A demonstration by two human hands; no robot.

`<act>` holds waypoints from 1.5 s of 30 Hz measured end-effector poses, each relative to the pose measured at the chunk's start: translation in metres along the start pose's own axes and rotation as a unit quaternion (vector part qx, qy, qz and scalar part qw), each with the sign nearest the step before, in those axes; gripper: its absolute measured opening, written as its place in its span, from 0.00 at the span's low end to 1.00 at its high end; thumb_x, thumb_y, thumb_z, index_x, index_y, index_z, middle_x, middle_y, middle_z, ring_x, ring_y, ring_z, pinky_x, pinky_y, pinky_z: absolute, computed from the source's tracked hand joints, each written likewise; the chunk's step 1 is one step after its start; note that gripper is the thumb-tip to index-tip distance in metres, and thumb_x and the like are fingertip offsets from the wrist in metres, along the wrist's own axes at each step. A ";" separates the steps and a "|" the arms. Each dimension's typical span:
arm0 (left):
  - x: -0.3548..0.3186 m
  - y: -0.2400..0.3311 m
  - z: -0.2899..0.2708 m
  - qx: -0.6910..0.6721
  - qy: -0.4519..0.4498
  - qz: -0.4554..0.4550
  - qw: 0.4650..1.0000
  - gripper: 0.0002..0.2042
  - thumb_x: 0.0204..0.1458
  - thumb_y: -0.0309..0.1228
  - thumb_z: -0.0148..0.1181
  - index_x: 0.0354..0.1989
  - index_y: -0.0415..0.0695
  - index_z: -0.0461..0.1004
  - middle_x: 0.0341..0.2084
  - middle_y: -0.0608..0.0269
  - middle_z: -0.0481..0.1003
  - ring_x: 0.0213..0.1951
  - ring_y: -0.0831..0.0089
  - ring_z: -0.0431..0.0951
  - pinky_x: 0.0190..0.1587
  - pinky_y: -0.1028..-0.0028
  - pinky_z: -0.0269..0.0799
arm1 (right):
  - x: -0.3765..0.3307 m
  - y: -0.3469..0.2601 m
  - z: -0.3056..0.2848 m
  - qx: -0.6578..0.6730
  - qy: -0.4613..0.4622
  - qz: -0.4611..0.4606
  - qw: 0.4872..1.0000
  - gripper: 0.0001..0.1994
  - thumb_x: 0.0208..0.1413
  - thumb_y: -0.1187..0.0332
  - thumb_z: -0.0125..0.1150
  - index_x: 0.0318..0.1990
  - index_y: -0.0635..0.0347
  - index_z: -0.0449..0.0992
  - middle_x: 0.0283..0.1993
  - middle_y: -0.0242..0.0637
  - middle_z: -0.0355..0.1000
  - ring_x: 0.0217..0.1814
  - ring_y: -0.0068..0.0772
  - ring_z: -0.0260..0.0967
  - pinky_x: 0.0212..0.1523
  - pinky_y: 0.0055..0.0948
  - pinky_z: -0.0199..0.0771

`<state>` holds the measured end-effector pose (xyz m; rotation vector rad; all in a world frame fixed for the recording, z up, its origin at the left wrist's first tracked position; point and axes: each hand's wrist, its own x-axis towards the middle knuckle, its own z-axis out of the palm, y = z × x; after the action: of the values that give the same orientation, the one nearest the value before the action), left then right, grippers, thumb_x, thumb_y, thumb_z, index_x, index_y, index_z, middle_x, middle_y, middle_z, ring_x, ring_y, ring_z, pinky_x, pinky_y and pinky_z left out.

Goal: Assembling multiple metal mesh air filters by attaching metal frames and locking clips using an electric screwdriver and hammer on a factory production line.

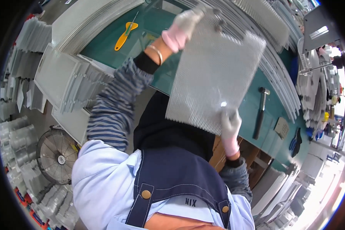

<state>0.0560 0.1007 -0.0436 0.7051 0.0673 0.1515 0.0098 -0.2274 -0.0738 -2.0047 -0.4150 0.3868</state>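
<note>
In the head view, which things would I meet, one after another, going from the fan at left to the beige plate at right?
Fan, yellow-handled tool, gloved left hand, gloved right hand, hammer, beige plate. The mesh sheet spans both hands, so is omitted.

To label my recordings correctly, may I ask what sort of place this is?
Probably a workshop for metal mesh parts: a mesh sheet is held up, a hammer lies on the green worktable, and panels are stacked at the left.
</note>
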 end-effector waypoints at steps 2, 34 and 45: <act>-0.074 -0.007 0.044 0.197 0.028 -0.015 0.980 0.18 0.65 0.36 0.45 0.55 0.36 0.69 0.42 0.56 0.77 0.41 0.71 0.78 0.46 0.72 0.74 | -0.061 0.017 -0.002 0.034 -0.002 0.061 0.998 0.15 0.53 0.75 0.56 0.49 0.70 0.73 0.39 0.36 0.76 0.41 0.24 0.71 0.44 0.27 0.73; -0.052 -0.103 0.092 0.752 -0.260 0.027 0.605 0.09 0.51 0.34 0.61 0.30 0.40 0.79 0.25 0.52 0.78 0.31 0.56 0.80 0.35 0.63 0.73 | 0.077 0.103 -0.310 -0.505 0.233 0.271 0.786 0.23 0.47 0.51 0.65 0.39 0.65 0.77 0.40 0.53 0.77 0.45 0.48 0.77 0.46 0.40 0.77; -0.041 -0.132 0.071 0.799 -0.221 0.014 0.559 0.13 0.56 0.38 0.55 0.40 0.41 0.75 0.33 0.54 0.78 0.38 0.55 0.79 0.43 0.60 0.73 | 0.062 0.182 -0.317 -0.484 0.277 0.066 0.827 0.21 0.49 0.71 0.60 0.53 0.64 0.72 0.51 0.53 0.73 0.55 0.55 0.70 0.56 0.45 0.69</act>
<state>0.0391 -0.0506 -0.0757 2.6017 -0.3640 -0.1295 0.2272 -0.5268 -0.1033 -3.0021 -0.0755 -0.4491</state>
